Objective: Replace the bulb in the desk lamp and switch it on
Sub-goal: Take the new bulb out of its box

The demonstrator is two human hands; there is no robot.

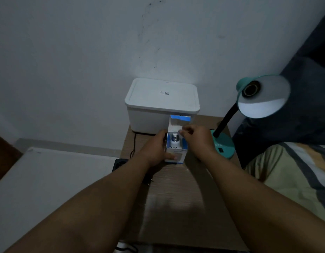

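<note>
A white and blue bulb box (176,152) stands upright on the wooden bedside table (178,194), its top flap folded back. Inside it a white bulb (175,140) sits with its metal screw base pointing up. My left hand (156,148) grips the box from the left side. My right hand (196,136) is at the box's open top right edge, fingers pinched at a flap. The teal desk lamp (264,96) stands at the table's right; its shade faces me and its socket (250,89) is empty.
A white lidded container (161,105) stands against the wall behind the box. A black cable (134,145) runs down the table's left side to a black power strip (119,164). A bed with striped bedding (295,172) lies on the right, and a white surface (48,179) lies low on the left.
</note>
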